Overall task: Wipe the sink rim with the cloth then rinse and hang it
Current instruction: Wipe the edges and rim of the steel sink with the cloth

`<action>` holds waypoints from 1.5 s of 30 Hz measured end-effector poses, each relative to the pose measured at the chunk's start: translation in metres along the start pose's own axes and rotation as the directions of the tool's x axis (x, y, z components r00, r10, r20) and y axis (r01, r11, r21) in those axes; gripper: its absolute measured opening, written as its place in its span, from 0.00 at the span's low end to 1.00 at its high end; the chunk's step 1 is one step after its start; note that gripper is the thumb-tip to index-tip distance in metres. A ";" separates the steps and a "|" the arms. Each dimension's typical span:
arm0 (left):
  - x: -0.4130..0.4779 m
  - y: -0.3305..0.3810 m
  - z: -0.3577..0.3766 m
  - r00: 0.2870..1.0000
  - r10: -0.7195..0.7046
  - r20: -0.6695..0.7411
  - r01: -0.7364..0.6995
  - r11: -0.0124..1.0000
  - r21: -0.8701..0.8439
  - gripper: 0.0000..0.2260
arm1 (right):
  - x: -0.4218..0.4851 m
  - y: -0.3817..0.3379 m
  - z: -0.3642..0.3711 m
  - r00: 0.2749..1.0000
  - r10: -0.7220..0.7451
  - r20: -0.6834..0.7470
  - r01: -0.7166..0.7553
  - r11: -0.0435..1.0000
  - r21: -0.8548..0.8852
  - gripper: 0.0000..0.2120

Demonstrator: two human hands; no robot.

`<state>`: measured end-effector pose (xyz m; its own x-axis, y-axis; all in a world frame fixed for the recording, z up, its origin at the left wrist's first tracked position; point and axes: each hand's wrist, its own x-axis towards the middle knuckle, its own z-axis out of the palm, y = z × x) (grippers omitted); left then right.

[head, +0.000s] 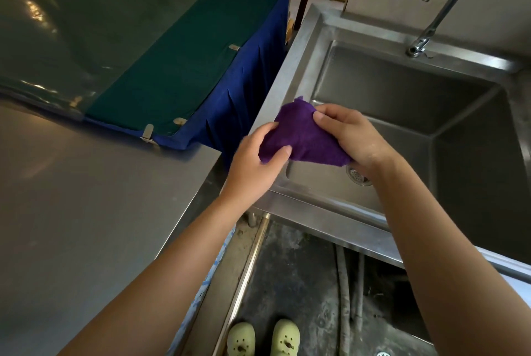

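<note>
A purple cloth [301, 137] is stretched between both my hands above the near left corner of the steel sink [290, 56]. My left hand [255, 163] pinches the cloth's lower left edge between thumb and fingers. My right hand [353, 137] grips its right side, fingers curled over the top edge. The cloth hangs just above the sink's left rim, and I cannot tell whether it touches the metal. A drain strainer [357, 176] shows partly under my right wrist.
A curved chrome faucet [439, 2] rises at the sink's back rim. A steel counter [86, 197] lies to the left, with a green and blue cloth-covered table [184, 68] behind it. My light green shoes [263, 338] stand on the dark floor below, near pipes.
</note>
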<state>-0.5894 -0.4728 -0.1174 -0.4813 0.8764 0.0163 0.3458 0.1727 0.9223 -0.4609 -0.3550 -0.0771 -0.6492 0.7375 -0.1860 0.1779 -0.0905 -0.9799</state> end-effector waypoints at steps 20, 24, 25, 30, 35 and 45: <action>0.013 -0.006 0.009 0.972 -0.228 0.061 0.236 0.950 -0.204 0.09 | -0.010 0.044 0.030 0.974 -0.147 -0.170 0.084 0.939 -0.332 0.27; 0.004 -0.072 0.001 0.994 -0.009 0.112 -0.062 0.787 0.613 0.26 | -0.010 0.073 0.030 0.962 -0.178 -0.207 0.032 0.827 -0.561 0.27; 0.001 -0.083 0.003 0.988 -0.038 0.150 -0.079 0.713 0.697 0.29 | -0.011 0.082 0.037 0.978 -0.151 -0.146 0.036 0.805 -0.593 0.27; -0.001 -0.086 0.011 0.989 -0.033 0.143 -0.090 0.634 0.768 0.29 | 0.004 0.104 0.060 0.998 -0.031 -0.053 -0.013 0.730 -0.683 0.30; 0.020 -0.084 0.010 0.983 -0.014 0.184 -0.131 0.645 0.753 0.28 | 0.041 0.098 0.050 0.979 -0.119 -0.167 -0.005 0.800 -0.600 0.26; 0.095 -0.076 0.037 0.980 -0.025 0.199 -0.146 0.593 0.792 0.32 | 0.131 0.084 0.020 0.953 -0.301 0.044 0.226 0.607 -0.762 0.23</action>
<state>-0.6321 -0.3858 -0.1998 -0.3199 0.9437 -0.0838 0.9131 0.3307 0.2385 -0.5457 -0.2799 -0.1848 -0.7043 0.7007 0.1141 0.5243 0.6217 -0.5819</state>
